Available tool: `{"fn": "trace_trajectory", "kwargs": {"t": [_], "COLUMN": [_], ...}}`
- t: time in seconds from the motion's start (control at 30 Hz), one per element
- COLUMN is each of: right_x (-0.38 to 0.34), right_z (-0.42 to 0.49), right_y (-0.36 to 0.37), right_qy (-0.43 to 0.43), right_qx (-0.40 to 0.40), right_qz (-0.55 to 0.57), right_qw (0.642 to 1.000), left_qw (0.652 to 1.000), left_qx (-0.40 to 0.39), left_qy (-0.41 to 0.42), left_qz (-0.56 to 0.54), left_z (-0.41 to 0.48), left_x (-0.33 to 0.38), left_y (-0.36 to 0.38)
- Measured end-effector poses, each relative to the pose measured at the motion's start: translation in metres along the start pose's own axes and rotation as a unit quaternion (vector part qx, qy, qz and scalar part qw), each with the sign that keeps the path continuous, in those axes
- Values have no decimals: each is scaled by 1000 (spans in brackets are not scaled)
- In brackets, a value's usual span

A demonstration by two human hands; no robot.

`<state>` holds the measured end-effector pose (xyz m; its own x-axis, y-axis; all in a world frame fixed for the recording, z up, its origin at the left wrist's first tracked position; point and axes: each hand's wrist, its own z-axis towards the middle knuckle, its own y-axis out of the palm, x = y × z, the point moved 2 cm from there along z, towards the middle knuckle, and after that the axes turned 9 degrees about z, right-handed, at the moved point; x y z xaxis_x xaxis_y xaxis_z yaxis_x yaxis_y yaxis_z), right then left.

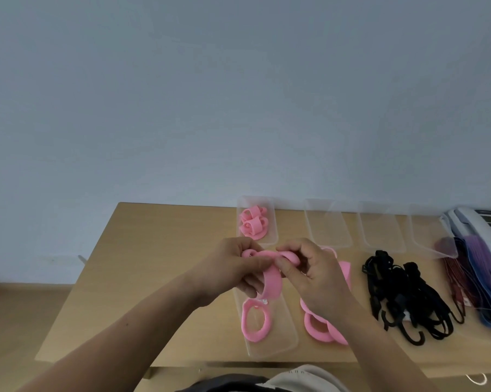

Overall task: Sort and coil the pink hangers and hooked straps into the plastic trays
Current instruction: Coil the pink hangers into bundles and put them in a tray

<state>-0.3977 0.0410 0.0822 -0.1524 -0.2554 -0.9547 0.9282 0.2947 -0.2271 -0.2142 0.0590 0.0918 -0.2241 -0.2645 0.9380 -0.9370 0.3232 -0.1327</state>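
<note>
Pink rubbery hanger band is held up in both hands, just above the near clear plastic tray. The left hand has its grip pinched on one end. The right hand pinches the thick rolled end and bends it over, I'd judge to curl the band into a compact coil. It looks soft, matte and flat, and bends without a crease. Directly below, a pink loop lies flat in that tray, so the finished coil should only need lowering. A far clear tray by the wall holds coiled pink hangers. Loose pink hangers wait on the pale wooden surface, partly under the right wrist and within easy reach. Further right lies a tangle of black hooked straps, thin cords with stiff curved hooks, in front of empty clear trays.
</note>
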Motion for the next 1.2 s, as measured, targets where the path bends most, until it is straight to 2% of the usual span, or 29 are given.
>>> {"fn": "trace_trajectory", "kwargs": {"t": [0.1,0.17,0.33,0.5,0.63,0.77,0.9,1.03,1.2], "right_x": [-2,0,2,-2,-6,-9,-10,-10,-9], "right_z": [2,2,1,2,1,4,4,2,-1], "right_y": [-1,-1,1,0,0,2,0,1,1], "right_qy": [-68,-76,19,60,88,97,67,43,37], "right_qx": [9,9,4,12,-21,6,4,3,-7], "right_qz": [-50,-41,95,197,221,211,196,181,145], "right_qw": [996,996,995,979,971,973,978,983,989], "left_qw": [997,995,995,993,984,979,986,996,997], "left_qx": [-19,-13,32,70,98,99,91,31,3], "left_qy": [-9,-6,17,95,150,176,136,84,54], "left_qz": [-74,-100,-92,-31,-10,14,28,24,-50], "left_z": [1,4,6,6,7,5,3,2,0], "left_x": [3,3,1,-1,1,-1,-2,-1,3], "left_y": [2,2,1,1,3,5,4,2,3]}}
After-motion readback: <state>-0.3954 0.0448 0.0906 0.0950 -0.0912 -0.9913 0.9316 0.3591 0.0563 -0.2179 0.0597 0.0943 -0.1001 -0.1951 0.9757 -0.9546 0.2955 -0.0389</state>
